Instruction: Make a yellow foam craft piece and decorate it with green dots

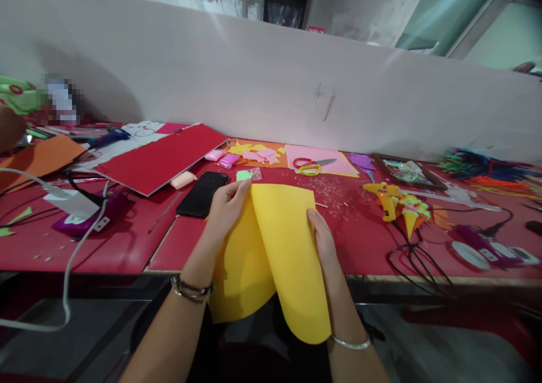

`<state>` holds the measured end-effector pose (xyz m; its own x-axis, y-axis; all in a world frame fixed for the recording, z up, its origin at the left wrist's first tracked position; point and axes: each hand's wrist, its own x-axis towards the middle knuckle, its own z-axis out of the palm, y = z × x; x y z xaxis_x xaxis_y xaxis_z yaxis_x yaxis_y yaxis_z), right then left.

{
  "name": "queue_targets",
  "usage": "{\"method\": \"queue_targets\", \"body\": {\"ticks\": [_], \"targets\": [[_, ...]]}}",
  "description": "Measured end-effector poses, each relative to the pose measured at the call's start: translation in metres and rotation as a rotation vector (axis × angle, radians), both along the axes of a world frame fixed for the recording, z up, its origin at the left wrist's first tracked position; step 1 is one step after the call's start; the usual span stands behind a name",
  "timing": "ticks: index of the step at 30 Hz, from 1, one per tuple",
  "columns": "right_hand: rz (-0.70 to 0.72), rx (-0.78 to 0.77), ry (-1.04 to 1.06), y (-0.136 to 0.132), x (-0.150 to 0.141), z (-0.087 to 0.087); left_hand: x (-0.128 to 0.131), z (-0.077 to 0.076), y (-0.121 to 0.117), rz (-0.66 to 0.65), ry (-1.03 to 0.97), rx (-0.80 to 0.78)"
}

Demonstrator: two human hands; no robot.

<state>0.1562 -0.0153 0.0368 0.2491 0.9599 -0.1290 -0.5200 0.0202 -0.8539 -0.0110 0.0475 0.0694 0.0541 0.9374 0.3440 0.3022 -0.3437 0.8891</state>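
Note:
A yellow foam sheet (279,247) is bent over on itself, its fold hanging past the front edge of the red table (127,242). My left hand (226,208) pinches the sheet's top left corner, fingers closed on it. My right hand (324,239) grips the sheet's right edge, thumb on top. Both wrists wear bracelets.
A black phone (202,194) lies just left of my left hand. Red-and-yellow scissors (311,164) rest on pink paper behind. A yellow glue gun (387,194) with black cables sits to the right. A red board (163,157), paper scraps, pipe cleaners (486,168) and white charger cable (71,247) surround the area.

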Motion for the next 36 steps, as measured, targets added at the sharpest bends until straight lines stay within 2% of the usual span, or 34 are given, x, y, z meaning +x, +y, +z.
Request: {"method": "queue_targets", "body": {"ticks": [5,13,26,36], "targets": [[-0.125,-0.025,-0.274,0.007,0.009,0.000,-0.011,0.011,0.005,0.062,0.120,0.080],[-0.122,0.052,-0.521,0.007,0.009,0.001,-0.019,0.013,0.004,0.107,0.180,0.060],[-0.153,0.099,-0.673,0.007,0.013,-0.002,-0.023,0.010,0.007,0.144,0.333,0.089],[-0.180,0.062,-0.704,0.009,0.019,-0.007,-0.033,0.008,0.010,0.216,0.301,0.111]]}}
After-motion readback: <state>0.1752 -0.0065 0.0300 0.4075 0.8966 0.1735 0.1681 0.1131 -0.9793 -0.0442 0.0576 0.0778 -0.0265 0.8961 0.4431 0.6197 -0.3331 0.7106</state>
